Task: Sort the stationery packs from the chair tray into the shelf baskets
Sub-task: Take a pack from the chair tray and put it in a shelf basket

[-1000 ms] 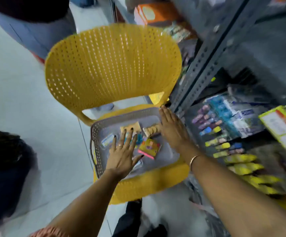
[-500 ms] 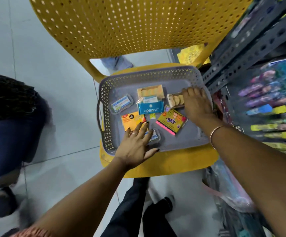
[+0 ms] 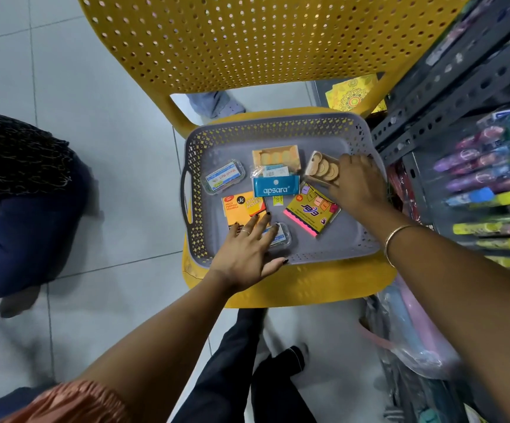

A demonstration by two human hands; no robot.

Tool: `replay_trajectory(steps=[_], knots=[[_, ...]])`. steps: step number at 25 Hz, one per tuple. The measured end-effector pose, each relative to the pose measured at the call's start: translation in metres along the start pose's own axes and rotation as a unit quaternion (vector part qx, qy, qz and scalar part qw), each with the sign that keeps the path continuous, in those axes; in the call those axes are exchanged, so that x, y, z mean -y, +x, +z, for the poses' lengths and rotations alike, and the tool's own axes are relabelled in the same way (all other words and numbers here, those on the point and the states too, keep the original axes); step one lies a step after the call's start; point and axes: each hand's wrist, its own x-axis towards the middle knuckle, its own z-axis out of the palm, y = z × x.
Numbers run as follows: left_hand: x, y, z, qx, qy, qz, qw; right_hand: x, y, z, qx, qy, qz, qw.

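1. My left hand [image 3: 245, 251], fingers spread flat, lies on the sticky-notes pack [image 3: 241, 209] and a small clear case [image 3: 279, 235] at the tray's 6 o'clock.
2. The grey tray [image 3: 333, 245] sits on the yellow chair [image 3: 278, 288], holding loose packs; the blue apsara pack [image 3: 275, 186] is central.
3. At 2 o'clock, my right hand [image 3: 359, 186] pinches the beige pack [image 3: 324, 168].

Tray [image 3: 200, 166] sits on chair [image 3: 293, 288]; packs in tray btwn hands. Sticky notes [image 3: 240, 207] under left hand [image 3: 244, 254], apsara pack [image 3: 275, 187] ahead; shelf [image 3: 449, 96] beyond right hand [image 3: 359, 186].

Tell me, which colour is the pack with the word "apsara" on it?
The apsara pack is blue with white lettering, seen in the head view.
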Motion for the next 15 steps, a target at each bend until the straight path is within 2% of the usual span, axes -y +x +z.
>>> replay_trajectory(steps=[5, 8, 15], knots=[[0.0, -0.002, -0.008, -0.021, -0.01, 0.006, 1.0, 0.008, -0.014, -0.039, -0.036, 0.112, 0.024, 0.993], [-0.003, 0.0, -0.04, -0.034, -0.005, 0.023, 0.999, 0.008, -0.025, -0.091, -0.068, 0.154, 0.008, 0.986], [-0.041, 0.022, -0.223, -0.18, 0.017, 0.118, 0.977, -0.003, -0.068, -0.282, -0.194, 0.191, 0.037, 0.962]])
